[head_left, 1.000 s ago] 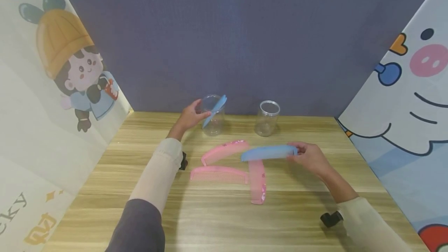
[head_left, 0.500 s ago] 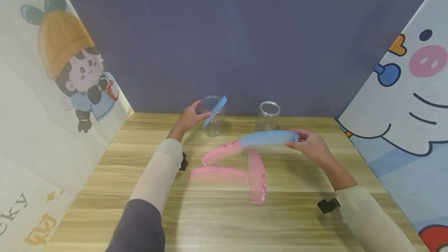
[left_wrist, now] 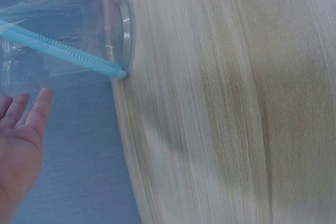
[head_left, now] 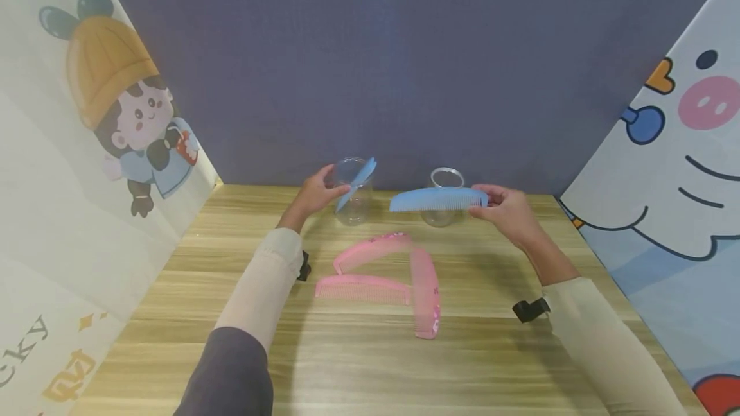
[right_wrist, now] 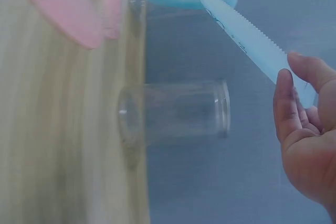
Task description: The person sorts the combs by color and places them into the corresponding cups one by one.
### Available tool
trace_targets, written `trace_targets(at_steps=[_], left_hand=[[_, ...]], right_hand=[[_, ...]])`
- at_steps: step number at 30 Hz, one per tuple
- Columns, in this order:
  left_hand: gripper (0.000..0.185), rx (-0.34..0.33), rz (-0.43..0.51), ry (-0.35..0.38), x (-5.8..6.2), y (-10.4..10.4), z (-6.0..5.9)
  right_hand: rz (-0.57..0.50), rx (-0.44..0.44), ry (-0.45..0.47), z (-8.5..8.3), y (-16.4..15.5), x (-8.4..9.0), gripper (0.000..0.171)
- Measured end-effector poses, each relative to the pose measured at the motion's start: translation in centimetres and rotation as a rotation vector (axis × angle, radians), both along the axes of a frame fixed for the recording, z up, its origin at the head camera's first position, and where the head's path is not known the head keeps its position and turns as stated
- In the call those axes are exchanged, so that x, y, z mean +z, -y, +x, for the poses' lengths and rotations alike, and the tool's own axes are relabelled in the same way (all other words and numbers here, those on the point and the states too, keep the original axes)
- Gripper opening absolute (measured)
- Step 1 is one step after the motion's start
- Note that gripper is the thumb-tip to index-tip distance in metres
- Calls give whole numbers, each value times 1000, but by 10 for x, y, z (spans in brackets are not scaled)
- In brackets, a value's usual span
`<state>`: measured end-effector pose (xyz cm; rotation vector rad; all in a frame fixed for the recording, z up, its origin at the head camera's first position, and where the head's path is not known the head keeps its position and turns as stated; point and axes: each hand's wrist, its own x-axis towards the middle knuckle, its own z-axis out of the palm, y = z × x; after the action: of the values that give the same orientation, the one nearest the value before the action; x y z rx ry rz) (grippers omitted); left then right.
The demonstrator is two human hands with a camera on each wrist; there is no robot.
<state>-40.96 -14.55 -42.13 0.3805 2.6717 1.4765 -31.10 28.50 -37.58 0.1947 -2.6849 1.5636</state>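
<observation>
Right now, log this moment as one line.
left hand: beside clear plastic jar holding slanted blue comb | right hand: grips long blue plastic comb | three pink combs: on table

wooden table (head_left: 370,364) with pale streaked grain, set in a small booth. plain dark blue-grey back wall (head_left: 381,63). cartoon girl panel (head_left: 87,146) on one side, cartoon pig panel (head_left: 682,165) opposite.

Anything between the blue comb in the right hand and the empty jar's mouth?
Nothing visible. The right hand pinches the blue comb by one end, in the air in front of the empty clear jar. The jar's mouth is open, with no lid and nothing inside.
</observation>
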Motion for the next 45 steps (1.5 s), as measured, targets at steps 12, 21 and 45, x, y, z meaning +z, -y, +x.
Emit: trace_targets(at_steps=[12,21,45], left_hand=[[94,-2,-10,-1,-1,-1,-1],[89,2,-7,-11,1,-2,0],[90,1,-36,-28,-2,-2,-1]], right_hand=[[-16,-97,37,-28,29,37,60],[-80,-66,14,-46,54,55,59],[-36,-46,-98,-73,112,66,62]])
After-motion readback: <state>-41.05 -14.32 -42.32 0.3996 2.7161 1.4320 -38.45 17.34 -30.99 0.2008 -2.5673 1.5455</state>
